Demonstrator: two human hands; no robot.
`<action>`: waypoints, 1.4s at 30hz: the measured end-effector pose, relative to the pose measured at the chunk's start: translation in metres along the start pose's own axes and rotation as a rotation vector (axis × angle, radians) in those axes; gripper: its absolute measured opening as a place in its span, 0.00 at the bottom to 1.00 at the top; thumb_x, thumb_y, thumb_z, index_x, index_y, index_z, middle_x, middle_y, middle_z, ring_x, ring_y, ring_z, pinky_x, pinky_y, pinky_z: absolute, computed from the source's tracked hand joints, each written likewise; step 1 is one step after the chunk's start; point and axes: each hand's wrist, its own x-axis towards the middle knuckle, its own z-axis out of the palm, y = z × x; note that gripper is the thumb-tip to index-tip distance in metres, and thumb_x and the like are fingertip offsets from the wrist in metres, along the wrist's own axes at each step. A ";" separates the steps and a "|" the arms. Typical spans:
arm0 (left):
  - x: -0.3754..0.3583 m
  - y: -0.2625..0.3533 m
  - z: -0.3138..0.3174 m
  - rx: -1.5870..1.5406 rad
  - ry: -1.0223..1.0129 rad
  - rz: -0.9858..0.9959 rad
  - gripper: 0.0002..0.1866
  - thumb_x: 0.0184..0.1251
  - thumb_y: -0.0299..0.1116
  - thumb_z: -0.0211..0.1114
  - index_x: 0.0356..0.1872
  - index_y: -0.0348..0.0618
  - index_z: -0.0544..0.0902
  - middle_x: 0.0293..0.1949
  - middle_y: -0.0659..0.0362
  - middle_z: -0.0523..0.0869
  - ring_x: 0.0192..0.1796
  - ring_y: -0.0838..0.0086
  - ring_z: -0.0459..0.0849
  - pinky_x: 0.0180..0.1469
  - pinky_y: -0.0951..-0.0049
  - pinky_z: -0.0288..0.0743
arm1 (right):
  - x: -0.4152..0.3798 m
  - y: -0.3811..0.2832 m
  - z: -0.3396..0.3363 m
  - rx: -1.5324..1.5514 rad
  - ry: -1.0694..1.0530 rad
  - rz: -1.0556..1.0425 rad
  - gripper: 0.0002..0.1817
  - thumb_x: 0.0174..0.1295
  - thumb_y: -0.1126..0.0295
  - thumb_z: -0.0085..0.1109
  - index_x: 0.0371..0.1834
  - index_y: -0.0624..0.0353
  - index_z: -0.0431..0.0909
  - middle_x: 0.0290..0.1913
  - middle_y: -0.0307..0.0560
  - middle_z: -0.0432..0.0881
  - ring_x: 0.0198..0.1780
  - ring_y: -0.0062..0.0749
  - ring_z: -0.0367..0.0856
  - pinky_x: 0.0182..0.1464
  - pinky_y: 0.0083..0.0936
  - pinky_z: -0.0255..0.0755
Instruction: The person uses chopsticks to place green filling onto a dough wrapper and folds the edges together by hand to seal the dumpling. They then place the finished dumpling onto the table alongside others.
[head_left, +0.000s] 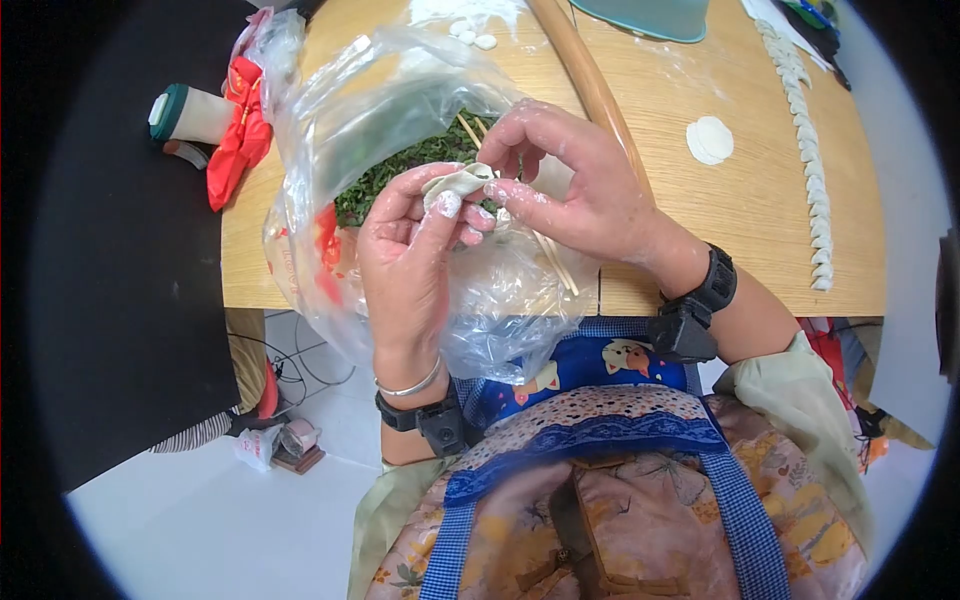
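Blue checked apron straps (735, 500) are seen lowest in view, over a patterned garment. Above them, a folded dumpling (458, 183) is pinched between both hands: the left hand (410, 250) is curled under it, the right hand (570, 185) is closed on its edge, fingertips floured. Behind it, a clear plastic bag (400, 110) of green filling (395, 170) with chopsticks (555, 262) is propped on the bench (700, 230). A round wrapper (710, 140) and 1 row of finished dumplings (810, 170) are laid to the right, a rolling pin (590, 85) beside the bag.
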 end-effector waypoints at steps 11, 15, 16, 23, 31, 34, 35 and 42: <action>-0.002 0.000 -0.001 0.007 -0.006 0.002 0.11 0.69 0.23 0.58 0.50 0.33 0.78 0.40 0.53 0.86 0.36 0.77 0.84 0.40 0.80 0.77 | -0.002 -0.001 -0.003 0.057 -0.032 0.073 0.04 0.61 0.75 0.62 0.37 0.63 0.79 0.35 0.40 0.80 0.36 0.21 0.77 0.40 0.19 0.72; -0.002 0.000 0.000 0.006 0.003 -0.001 0.11 0.69 0.23 0.58 0.51 0.33 0.78 0.40 0.53 0.86 0.36 0.77 0.84 0.40 0.80 0.77 | -0.002 -0.001 -0.002 0.030 -0.007 0.051 0.06 0.59 0.76 0.63 0.39 0.63 0.81 0.36 0.41 0.81 0.37 0.22 0.78 0.40 0.19 0.73; -0.002 0.000 -0.001 0.006 0.003 -0.001 0.11 0.69 0.23 0.58 0.51 0.33 0.78 0.40 0.53 0.86 0.36 0.77 0.84 0.40 0.80 0.77 | -0.002 0.000 -0.001 0.030 -0.007 0.051 0.06 0.59 0.76 0.63 0.39 0.63 0.81 0.36 0.41 0.81 0.37 0.22 0.78 0.40 0.19 0.73; -0.003 -0.002 -0.001 0.031 -0.009 0.001 0.11 0.69 0.22 0.59 0.51 0.33 0.78 0.40 0.55 0.86 0.37 0.77 0.84 0.40 0.81 0.77 | 0.000 -0.001 0.000 0.034 0.015 0.000 0.05 0.58 0.75 0.62 0.37 0.61 0.80 0.32 0.43 0.79 0.33 0.25 0.79 0.37 0.22 0.73; -0.003 -0.003 0.000 0.040 -0.019 -0.002 0.11 0.69 0.22 0.59 0.51 0.33 0.78 0.39 0.55 0.85 0.37 0.78 0.84 0.40 0.81 0.77 | -0.001 0.003 0.001 0.055 0.024 -0.018 0.05 0.58 0.75 0.63 0.36 0.61 0.80 0.32 0.42 0.79 0.33 0.24 0.78 0.37 0.22 0.73; -0.003 -0.003 -0.001 0.043 -0.025 0.002 0.12 0.68 0.22 0.59 0.51 0.33 0.78 0.38 0.56 0.85 0.37 0.78 0.84 0.40 0.81 0.77 | 0.000 -0.001 0.001 0.049 0.010 -0.025 0.05 0.58 0.75 0.63 0.36 0.61 0.80 0.32 0.43 0.79 0.33 0.25 0.79 0.37 0.22 0.73; -0.003 -0.003 -0.001 0.056 -0.027 -0.007 0.12 0.68 0.22 0.59 0.51 0.33 0.78 0.38 0.56 0.85 0.37 0.78 0.84 0.40 0.81 0.77 | 0.000 0.000 0.001 0.044 0.011 -0.027 0.05 0.58 0.75 0.63 0.36 0.61 0.80 0.32 0.42 0.79 0.33 0.25 0.79 0.37 0.22 0.73; -0.005 -0.001 0.004 0.103 -0.027 -0.014 0.11 0.68 0.22 0.59 0.50 0.33 0.78 0.38 0.56 0.85 0.34 0.81 0.81 0.37 0.83 0.74 | -0.002 0.002 -0.003 0.059 -0.039 0.066 0.06 0.58 0.77 0.63 0.38 0.62 0.81 0.37 0.41 0.79 0.38 0.22 0.77 0.41 0.19 0.71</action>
